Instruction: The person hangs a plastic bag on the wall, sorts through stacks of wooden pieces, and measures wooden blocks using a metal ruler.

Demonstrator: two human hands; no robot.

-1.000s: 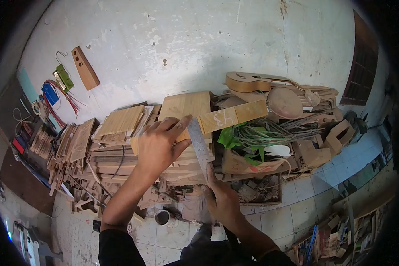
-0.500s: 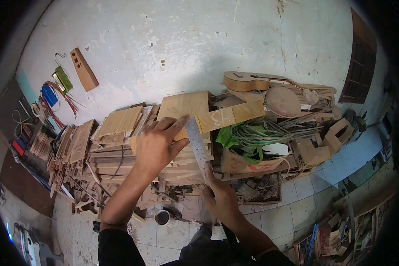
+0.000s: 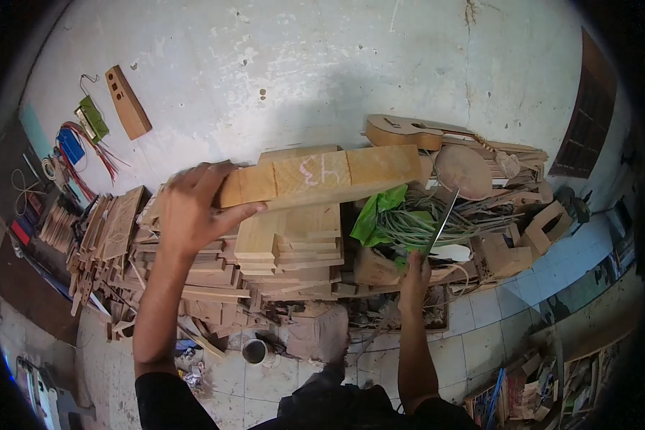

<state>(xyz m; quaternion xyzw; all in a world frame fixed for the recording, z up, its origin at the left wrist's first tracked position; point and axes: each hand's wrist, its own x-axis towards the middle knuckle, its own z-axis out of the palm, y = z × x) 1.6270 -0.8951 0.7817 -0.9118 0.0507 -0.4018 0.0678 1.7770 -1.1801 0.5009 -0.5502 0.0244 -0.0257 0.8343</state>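
My left hand [image 3: 197,204] grips the left end of a thick wooden board [image 3: 312,175], thumb on its near side and fingers over the top. Pink chalk-like marks show on the board's face, which has dark lines across it. In my right hand [image 3: 414,276] is a thin metal blade [image 3: 444,218], seen nearly edge-on and pointing up and to the right. The blade is apart from the board, in front of a coil of grey-green cord [image 3: 416,226]. Below the board stands a stack of pale wooden blocks [image 3: 287,240].
A guitar body [image 3: 401,134] lies on piled wood by the wall, near a round disc [image 3: 464,172]. Cardboard boxes [image 3: 505,254] stand at the right. A bucket [image 3: 254,350] is on the tiled floor. More wood [image 3: 122,229] is stacked at the left.
My right hand has moved right, taking the metal blade away from the board and turning it. My left hand has shifted left and up, and the board now shows more of its marked face.
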